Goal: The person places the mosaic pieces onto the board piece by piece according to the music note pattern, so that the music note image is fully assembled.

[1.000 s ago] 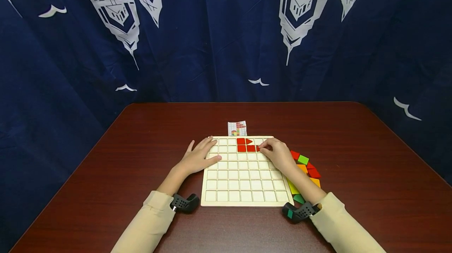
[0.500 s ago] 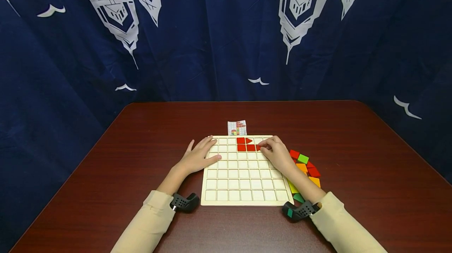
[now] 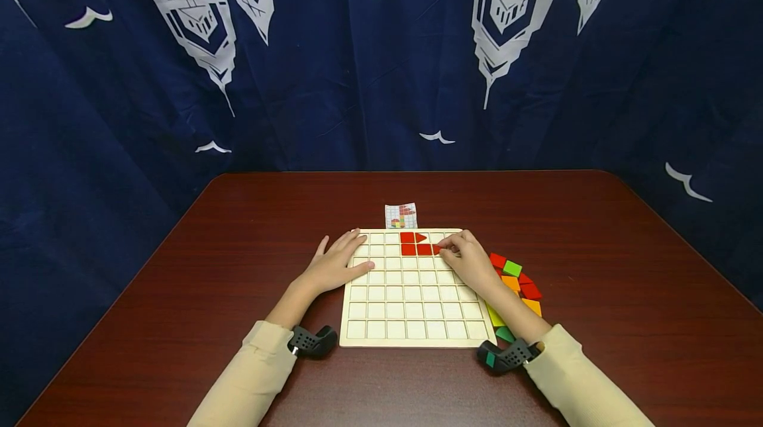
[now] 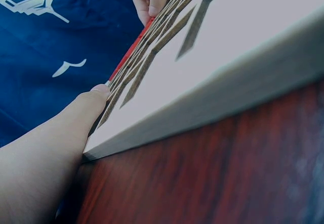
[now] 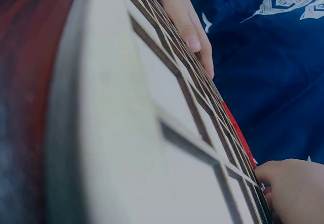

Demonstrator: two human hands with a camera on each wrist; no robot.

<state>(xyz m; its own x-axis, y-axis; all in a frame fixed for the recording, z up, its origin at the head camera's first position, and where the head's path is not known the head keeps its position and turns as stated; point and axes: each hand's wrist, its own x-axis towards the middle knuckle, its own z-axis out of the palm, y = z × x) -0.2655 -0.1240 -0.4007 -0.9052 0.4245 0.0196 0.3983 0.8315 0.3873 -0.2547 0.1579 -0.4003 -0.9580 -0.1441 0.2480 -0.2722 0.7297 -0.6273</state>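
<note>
The right hand [image 3: 467, 260] has a narrow grip, thumb and forefinger pinching the tip of a red triangle [image 3: 436, 249]; that triangle lies just left of the grip, in the second row from the far edge of a pale gridded board [image 3: 414, 302]; farther left of the same grip, in the same row, are two red squares [image 3: 424, 249] side by side; in the row beyond, ahead and left of the grip, lie a third red square [image 3: 407, 237] and a second red triangle [image 3: 420, 237], its tip pointing right.

The left hand [image 3: 334, 271] has a wide grip, fingers spread and straight, resting over the board's left edge near the far corner, well apart from the right grip; a small printed card [image 3: 401, 216] lies on the table [image 3: 268, 215] past the far edge, between the two grips and ahead of them.

Right of the right grip, partly hidden by the forearm, loose tiles [image 3: 530, 291] in red, green, orange and yellow lie beside the board; ahead of both grips, behind the table, hangs a dark blue curtain [image 3: 357, 76] with white prints.
</note>
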